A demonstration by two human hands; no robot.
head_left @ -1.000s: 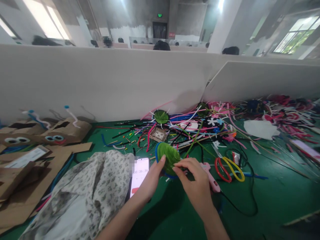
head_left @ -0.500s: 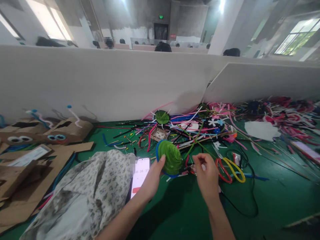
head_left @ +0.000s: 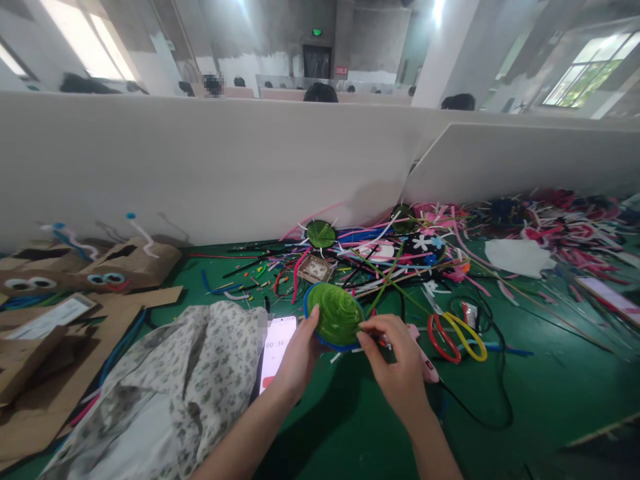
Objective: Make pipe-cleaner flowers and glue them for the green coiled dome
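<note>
We see a green, fuzzy, round coiled form with a bright blue rim held above the green, smooth-surfaced worktop, near the middle of the view. Our left hand has its grip clamped on the form's left side, the thumb pressing on the coils and the other fingers mostly hidden beneath. Our right hand has thumb and forefinger tips together at the form's right edge; whether a fine strand lies between them, we cannot tell. We judge the step in hand to be close finishing of that edge; the next move seems to call for a steady left grip and a light right one, so that the coils do not bend. Beyond the form, a tangle of multicoloured fuzzy stems reaches back towards the upright white partition, which bounds movement on the far side. On the left, the grey-white patterned cloth and a lit, flat phone lie beside the left forearm. On the right, a pink plastic glue gun sits partly behind the right hand, near red-and-yellow-handled scissors. We find the freest room on the near side, between the forearms.
</note>
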